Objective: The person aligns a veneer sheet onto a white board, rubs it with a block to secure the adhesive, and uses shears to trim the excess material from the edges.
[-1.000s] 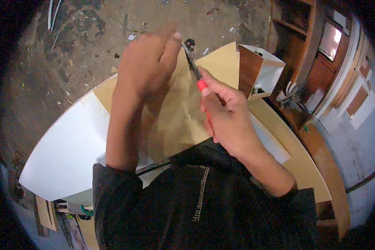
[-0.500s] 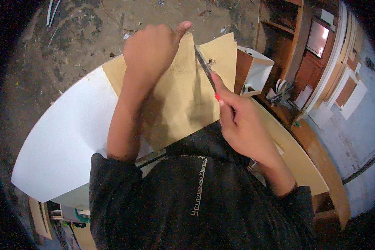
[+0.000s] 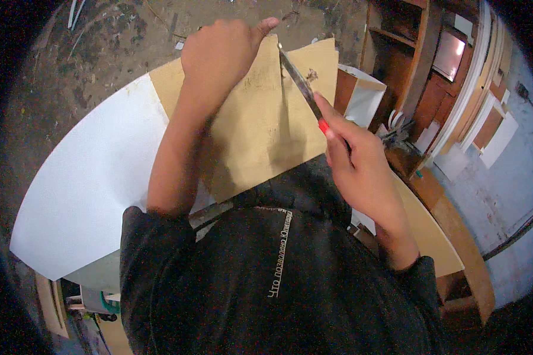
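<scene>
A tan sheet or thin board (image 3: 243, 142) lies in front of me, with a slit running in from its far edge. My right hand (image 3: 361, 165) is closed round the red handle of a long narrow blade (image 3: 302, 87), its index finger stretched along the back. The blade reaches to the slit near the far edge; I cannot tell whether it is a saw or a knife. At that far edge, left of the slit, my left hand (image 3: 219, 56) is closed over the tan sheet, thumb sticking out to the right and the other fingertips hidden.
A white panel (image 3: 95, 171) spreads to the left beside the tan sheet. A dark clump (image 3: 312, 75) shows right of the blade. Farther right are a small white box (image 3: 364, 97), wooden shelving (image 3: 391, 65) and a tan curved panel (image 3: 432, 231). Scraps dot the dirty floor (image 3: 118, 35).
My right hand has drawn back toward me and to the right with the blade, and more of the blade now shows. My left hand keeps its place on the far edge.
</scene>
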Action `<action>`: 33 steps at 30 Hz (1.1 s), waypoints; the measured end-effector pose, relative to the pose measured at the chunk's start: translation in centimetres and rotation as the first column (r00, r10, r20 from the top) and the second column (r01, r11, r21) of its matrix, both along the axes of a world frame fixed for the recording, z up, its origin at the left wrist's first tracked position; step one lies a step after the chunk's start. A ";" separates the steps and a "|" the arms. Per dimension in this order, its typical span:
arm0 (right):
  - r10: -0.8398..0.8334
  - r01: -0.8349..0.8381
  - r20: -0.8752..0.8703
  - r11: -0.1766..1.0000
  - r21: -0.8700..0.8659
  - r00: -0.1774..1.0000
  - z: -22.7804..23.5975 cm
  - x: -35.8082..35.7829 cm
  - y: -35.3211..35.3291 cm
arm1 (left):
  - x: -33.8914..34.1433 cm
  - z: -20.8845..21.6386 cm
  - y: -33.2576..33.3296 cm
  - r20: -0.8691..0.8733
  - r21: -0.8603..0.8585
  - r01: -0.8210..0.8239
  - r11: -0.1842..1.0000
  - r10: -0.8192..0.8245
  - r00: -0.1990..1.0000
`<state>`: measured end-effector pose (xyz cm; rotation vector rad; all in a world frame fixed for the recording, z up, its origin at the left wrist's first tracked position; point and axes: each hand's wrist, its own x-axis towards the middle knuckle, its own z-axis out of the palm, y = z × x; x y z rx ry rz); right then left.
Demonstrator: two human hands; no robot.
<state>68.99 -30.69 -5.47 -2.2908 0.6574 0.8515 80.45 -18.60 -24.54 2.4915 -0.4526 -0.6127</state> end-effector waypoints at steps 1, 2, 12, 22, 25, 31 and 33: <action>-0.037 0.038 -0.036 0.999 0.019 0.999 0.7 -0.1 0.0 | 0.1 -0.2 -0.1 0.002 0.001 -0.009 1.000 0.009 1.000; -0.052 0.054 -0.057 0.998 0.031 0.997 1.5 -0.1 0.0 | -0.1 -0.1 -0.1 0.000 0.001 -0.010 1.000 0.010 1.000; 0.051 -0.051 -0.143 0.999 0.005 0.988 -2.7 -2.0 -0.1 | -0.1 -1.0 -0.6 0.040 0.012 0.019 1.000 -0.019 0.999; -0.064 0.064 0.030 0.998 0.005 0.998 -1.3 -2.1 0.0 | 0.7 1.0 -0.4 -0.210 0.145 0.052 0.988 -0.020 0.978; -0.135 0.136 -0.063 0.991 0.017 0.989 2.7 -1.6 0.2 | 2.7 5.3 -0.3 -0.493 0.141 0.157 0.977 -0.068 0.868; 0.094 -0.099 -0.081 0.993 -0.065 0.992 -5.4 -3.6 -0.5 | 1.1 1.2 -1.0 -0.156 0.076 0.035 0.996 -0.023 0.988; 0.057 -0.058 -0.072 0.998 -0.018 0.996 -5.1 -3.0 -1.1 | 1.3 0.7 -1.0 -0.156 0.088 0.034 0.996 -0.020 0.988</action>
